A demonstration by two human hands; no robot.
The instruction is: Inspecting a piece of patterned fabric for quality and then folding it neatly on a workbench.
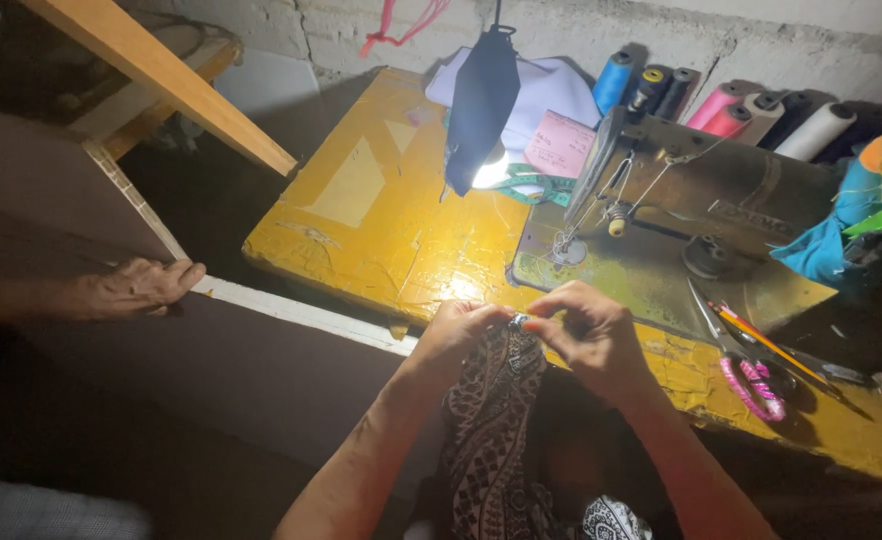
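We pinch the top of a dark patterned cloth [496, 400] between our left hand [458, 332] and right hand [593, 335], both closed on it at the near edge of the yellow tabletop [381, 230], just in front of the sewing machine [681, 220]. The cloth looks light, soft and limp, best held at its bunched top edge. Its long axis runs from our fingers down toward us.

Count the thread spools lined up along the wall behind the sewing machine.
7: a blue spool, two dark spools, two pink, two whitish. The machine may hide more.
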